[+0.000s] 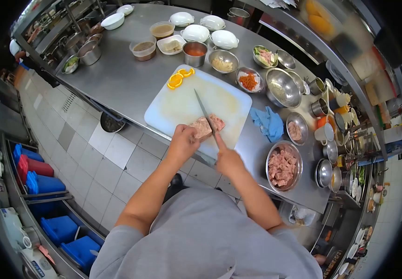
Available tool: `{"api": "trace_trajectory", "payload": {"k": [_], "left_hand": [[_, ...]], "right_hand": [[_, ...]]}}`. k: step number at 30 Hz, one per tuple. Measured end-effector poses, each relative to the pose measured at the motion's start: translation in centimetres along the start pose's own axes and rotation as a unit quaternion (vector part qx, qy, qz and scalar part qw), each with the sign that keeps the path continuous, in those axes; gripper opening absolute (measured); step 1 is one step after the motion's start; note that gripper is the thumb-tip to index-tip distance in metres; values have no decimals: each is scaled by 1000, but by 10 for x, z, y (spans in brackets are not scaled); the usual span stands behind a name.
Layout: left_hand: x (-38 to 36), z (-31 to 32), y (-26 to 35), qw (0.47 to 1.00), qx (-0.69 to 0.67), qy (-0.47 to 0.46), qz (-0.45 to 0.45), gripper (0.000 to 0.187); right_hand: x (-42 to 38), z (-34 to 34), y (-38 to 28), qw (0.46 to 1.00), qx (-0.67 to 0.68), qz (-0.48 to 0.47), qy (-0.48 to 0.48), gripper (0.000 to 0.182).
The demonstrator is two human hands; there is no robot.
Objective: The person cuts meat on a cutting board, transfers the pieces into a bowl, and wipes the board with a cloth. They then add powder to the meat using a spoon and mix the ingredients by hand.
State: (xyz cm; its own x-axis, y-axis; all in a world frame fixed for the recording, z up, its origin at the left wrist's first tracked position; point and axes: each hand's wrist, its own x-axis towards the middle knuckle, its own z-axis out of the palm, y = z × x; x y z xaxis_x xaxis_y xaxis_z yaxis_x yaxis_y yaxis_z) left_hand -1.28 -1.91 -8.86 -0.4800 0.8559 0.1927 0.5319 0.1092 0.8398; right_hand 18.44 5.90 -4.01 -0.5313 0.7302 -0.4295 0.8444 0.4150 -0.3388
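Observation:
On the white cutting board (177,104) lies a block of pinkish meat (201,128), held at its left end by the curled fingers of my left hand (183,145). My right hand (229,160) is wrapped round the handle of a kitchen knife (203,105). The blade points away from me and stands in the meat, between the block and a smaller cut piece (217,122) on the right. Orange slices (175,82) rest at the board's far left corner. To the right, a steel bowl (298,173) holds chunks of raw meat (282,166).
A crumpled blue cloth (267,123) lies right of the board. Further right are a small bowl of meat (295,131) and a large steel bowl (283,88). Behind the board stand a pot of red sauce (195,53), plastic tubs (143,49) and white dishes (195,33). A shelf (336,51) overhangs the right side.

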Motion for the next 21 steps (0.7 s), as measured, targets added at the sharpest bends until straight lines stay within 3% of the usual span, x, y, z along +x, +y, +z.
{"api": "trace_trajectory", "payload": {"k": [1,3,4,6,7,9,10,11,12,13,17,19,20,21], "left_hand": [[-5,0,-3,1000,1,-3,1,30],[0,0,-4,1000,-12,-4,0,28],[1,-1,-2,1000,-14,-2,-3,28],[-3,-6,5,996,-88,-4,-14,26],[-4,-7,5,996,-87,-5,-15,26],[-4,-8,5,997,-77,-13,-19,24],[-4,-8,4,997,-76,-14,-19,24],[-3,-6,2,998,-66,-9,-12,25],[-3,-4,1,998,-55,-4,-4,26],[-2,-6,0,999,-53,-2,0,26],[-6,-8,-2,1000,-22,-3,-1,22],[4,-9,-2,999,-46,-1,-8,21],[4,-9,-5,999,-36,-4,-7,21],[0,-11,-2,1000,-26,-9,-6,20]], "right_hand": [[-11,-14,-3,1000,3,1,0,80],[-30,-63,-16,989,-1,-87,116,81],[-41,-82,-24,990,-4,-88,113,81],[-58,-105,-35,885,80,-247,387,80],[-54,-95,-33,885,81,-246,387,80],[-33,-51,-19,779,225,-319,491,80],[-13,-25,-9,829,25,-278,485,80],[-5,-5,-6,828,24,-278,485,80],[-8,8,-12,959,8,-143,244,79],[-8,16,-16,1000,-7,5,-17,79],[-14,-29,-20,999,47,-20,10,80],[-32,-67,-30,976,65,-115,171,74],[-44,-83,-37,977,61,-115,166,74],[-56,-99,-45,929,80,-192,306,73]]}}
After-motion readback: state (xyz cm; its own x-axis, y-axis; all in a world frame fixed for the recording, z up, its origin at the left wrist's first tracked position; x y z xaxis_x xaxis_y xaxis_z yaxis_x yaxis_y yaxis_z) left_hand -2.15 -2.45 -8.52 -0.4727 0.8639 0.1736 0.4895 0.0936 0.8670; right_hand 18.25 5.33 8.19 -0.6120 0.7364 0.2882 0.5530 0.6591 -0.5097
